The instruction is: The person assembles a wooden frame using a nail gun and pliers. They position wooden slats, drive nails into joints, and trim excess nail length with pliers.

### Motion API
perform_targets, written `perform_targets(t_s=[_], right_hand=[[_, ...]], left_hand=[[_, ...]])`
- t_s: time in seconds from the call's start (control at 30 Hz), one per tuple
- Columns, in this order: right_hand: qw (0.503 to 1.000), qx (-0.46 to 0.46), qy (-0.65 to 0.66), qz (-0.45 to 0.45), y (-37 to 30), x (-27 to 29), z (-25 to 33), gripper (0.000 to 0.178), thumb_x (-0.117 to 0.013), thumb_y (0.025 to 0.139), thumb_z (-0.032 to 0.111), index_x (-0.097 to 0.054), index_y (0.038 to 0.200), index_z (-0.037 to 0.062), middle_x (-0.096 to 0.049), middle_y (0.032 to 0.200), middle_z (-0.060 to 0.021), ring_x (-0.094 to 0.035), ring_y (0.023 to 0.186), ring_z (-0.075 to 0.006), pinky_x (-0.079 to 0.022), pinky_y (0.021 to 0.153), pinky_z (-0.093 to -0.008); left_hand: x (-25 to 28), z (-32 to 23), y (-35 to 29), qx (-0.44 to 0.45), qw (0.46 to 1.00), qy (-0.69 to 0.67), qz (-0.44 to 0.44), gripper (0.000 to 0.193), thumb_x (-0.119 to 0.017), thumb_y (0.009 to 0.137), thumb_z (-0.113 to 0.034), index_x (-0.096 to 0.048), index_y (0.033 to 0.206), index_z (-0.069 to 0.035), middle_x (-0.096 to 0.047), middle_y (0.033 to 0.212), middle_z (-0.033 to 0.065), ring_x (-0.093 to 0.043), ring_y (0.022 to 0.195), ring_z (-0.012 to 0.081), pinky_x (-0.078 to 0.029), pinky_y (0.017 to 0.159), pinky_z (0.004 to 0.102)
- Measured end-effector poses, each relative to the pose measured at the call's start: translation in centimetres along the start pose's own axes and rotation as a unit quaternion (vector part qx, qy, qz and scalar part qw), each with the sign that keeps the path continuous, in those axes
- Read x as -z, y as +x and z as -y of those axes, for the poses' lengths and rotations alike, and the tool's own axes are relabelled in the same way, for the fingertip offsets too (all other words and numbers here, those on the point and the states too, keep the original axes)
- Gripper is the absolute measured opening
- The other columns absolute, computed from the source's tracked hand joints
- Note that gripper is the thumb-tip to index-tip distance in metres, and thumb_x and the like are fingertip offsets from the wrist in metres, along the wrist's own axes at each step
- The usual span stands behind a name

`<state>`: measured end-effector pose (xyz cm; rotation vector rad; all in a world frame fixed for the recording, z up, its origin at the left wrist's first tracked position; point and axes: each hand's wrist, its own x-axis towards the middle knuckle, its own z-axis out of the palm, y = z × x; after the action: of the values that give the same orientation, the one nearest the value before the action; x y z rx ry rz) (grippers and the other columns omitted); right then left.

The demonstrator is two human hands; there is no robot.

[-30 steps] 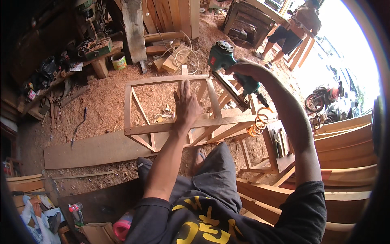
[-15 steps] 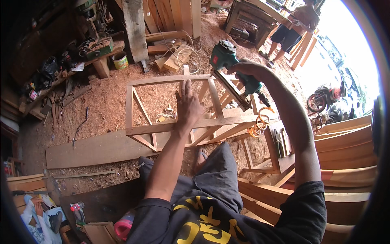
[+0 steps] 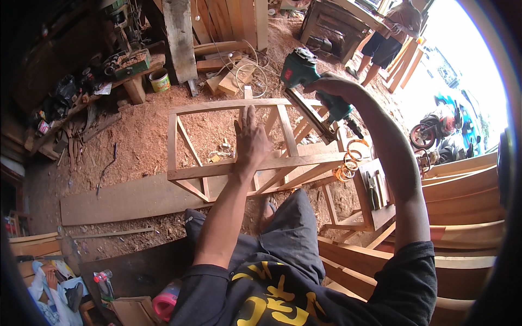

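The left hand (image 3: 252, 138) lay flat, fingers spread, on the pale wooden frame with diagonal braces (image 3: 228, 165), gripping nothing. At two o'clock from it, the right hand (image 3: 331, 89) was wrapped tightly around the grip of a green pneumatic nail gun (image 3: 304, 81), whose nose met the frame's far rail; the contact point was hard to make out. The frame rested on the sawdust-covered floor (image 3: 130, 141), its near corner hidden behind the left forearm. An orange coiled hose (image 3: 348, 163) lay at three o'clock, partly hidden.

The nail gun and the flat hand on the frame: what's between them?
In the head view, an upright slat of the wooden frame stands between the left hand and the nail gun, held in the right hand.
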<state>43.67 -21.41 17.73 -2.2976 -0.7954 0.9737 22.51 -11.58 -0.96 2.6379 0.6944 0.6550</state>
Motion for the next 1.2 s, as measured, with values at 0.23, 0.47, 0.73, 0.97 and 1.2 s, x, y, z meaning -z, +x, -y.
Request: perform_targets(t_s=[0.23, 0.47, 0.73, 0.97, 1.2], right_hand=[[0.999, 0.004, -0.037, 0.004, 0.3, -1.2, 0.5, 0.031, -0.076, 0.078, 0.028, -0.065, 0.094, 0.0031, -0.058, 0.068, -0.0016, -0.058, 0.053, -0.0113, -0.050, 0.048, -0.0289], [0.998, 0.009, -0.054, 0.011, 0.5, -1.5, 0.8, 0.034, -0.077, 0.077, 0.030, -0.068, 0.093, 0.0015, -0.060, 0.070, -0.0025, -0.058, 0.055, -0.0115, -0.050, 0.049, -0.0288], [0.991, 0.043, -0.120, -0.034, -0.2, -1.5, 0.2, 0.035, -0.077, 0.079, 0.034, -0.063, 0.090, 0.0043, -0.055, 0.062, 0.0003, -0.054, 0.048, -0.0092, -0.045, 0.046, -0.0275], [0.977, 0.093, -0.099, -0.167, -12.7, -2.0, -5.2, 0.031, -0.075, 0.085, 0.030, -0.064, 0.093, 0.0023, -0.060, 0.063, -0.0032, -0.055, 0.052, -0.0110, -0.045, 0.049, -0.0316], [0.908, 0.008, 0.138, -0.396, -28.9, -12.2, -22.1, 0.055, -0.078, 0.081, 0.021, -0.054, 0.127, 0.0033, -0.063, 0.083, -0.0049, -0.056, 0.062, -0.0128, -0.047, 0.052, -0.0307]], left_hand=[[0.7, -0.4, 0.0, 0.007, 0.999, 0.022, 0.023, 0.037, -0.076, 0.078, -0.022, -0.068, 0.094, 0.009, -0.025, 0.156, 0.0268, -0.024, 0.146, 0.0378, -0.030, 0.118, 0.0479], [0.8, -0.2, -0.2, 0.001, 1.000, -0.025, -0.006, 0.038, -0.077, 0.074, -0.018, -0.068, 0.096, 0.011, -0.025, 0.156, 0.0265, -0.024, 0.146, 0.0382, -0.028, 0.118, 0.0484], [0.8, -0.5, 0.0, 0.001, 1.000, 0.004, 0.017, 0.036, -0.074, 0.077, -0.018, -0.068, 0.099, 0.010, -0.024, 0.157, 0.0244, -0.023, 0.147, 0.0357, -0.027, 0.118, 0.0496], [-0.5, 0.6, 0.0, -0.006, 0.999, -0.004, -0.041, 0.033, -0.067, 0.083, -0.019, -0.066, 0.103, 0.008, -0.030, 0.154, 0.0260, -0.027, 0.146, 0.0357, -0.027, 0.120, 0.0468], [2.2, -1.6, -0.9, -0.116, 0.972, -0.087, -0.184, 0.018, -0.061, 0.090, -0.016, -0.068, 0.099, -0.002, -0.071, 0.101, 0.0169, -0.066, 0.096, 0.0262, -0.045, 0.098, 0.0434]])
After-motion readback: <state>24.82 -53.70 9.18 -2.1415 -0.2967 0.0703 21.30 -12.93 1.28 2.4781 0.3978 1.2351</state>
